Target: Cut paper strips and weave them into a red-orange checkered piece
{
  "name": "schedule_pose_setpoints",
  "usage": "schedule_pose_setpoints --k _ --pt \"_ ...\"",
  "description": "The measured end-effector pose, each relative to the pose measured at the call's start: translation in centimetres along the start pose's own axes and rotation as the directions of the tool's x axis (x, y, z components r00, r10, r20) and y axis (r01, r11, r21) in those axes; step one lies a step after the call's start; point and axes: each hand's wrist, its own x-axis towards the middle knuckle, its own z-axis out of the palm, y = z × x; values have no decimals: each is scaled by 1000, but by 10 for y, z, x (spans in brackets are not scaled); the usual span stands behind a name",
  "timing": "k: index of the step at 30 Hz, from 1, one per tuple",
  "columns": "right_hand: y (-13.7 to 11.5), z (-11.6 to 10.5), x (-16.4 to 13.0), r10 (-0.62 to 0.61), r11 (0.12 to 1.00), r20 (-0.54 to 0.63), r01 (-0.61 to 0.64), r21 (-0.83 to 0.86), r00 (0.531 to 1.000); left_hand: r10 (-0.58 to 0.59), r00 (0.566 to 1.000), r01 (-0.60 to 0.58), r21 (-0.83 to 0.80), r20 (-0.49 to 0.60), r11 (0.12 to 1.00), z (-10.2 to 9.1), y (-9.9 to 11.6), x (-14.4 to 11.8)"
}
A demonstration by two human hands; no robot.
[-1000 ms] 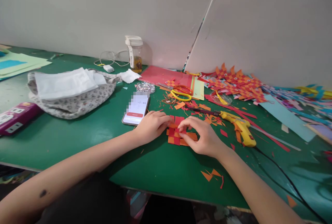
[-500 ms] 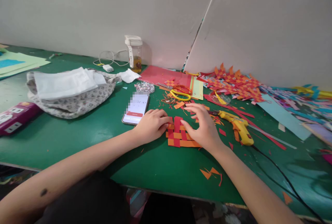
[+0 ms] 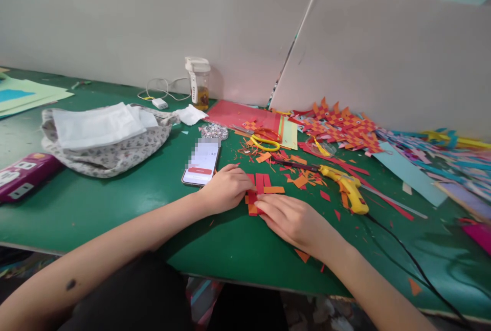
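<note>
A small mat of woven red and orange paper strips (image 3: 260, 183) lies flat on the green table, with loose strip ends standing out at its top and right. My left hand (image 3: 229, 188) rests at its left side, fingers curled and closed on that edge. From the right, my right hand (image 3: 295, 218) reaches over the mat, its fingers pressed together on the lower middle strips. It covers much of the mat's lower right part. To the right lies a yellow hot glue gun (image 3: 347, 188), its tip pointing toward the mat.
A phone (image 3: 201, 162) lies behind my left hand. Yellow-handled scissors (image 3: 265, 142), paper scraps (image 3: 303, 180) and a pile of woven red and orange pieces (image 3: 345, 126) lie behind. A cloth bag (image 3: 103, 159), power strip (image 3: 28, 175) and drink bottle (image 3: 200, 83) stand or lie leftward.
My right hand has come down from the mat's upper right onto its lower middle, its fingers closing together. My left hand has shifted slightly and stays at the left edge.
</note>
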Motion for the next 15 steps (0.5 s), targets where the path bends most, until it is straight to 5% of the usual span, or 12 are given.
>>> schedule_pose_setpoints --k 5,15 --pt "2 4 -5 -77 979 -6 75 -188 997 -11 1000 11 -19 19 1000 0 1 -1" --pt "7 8 -1 1 982 38 6 -190 999 0 1000 3 -81 27 997 -4 3 -2"
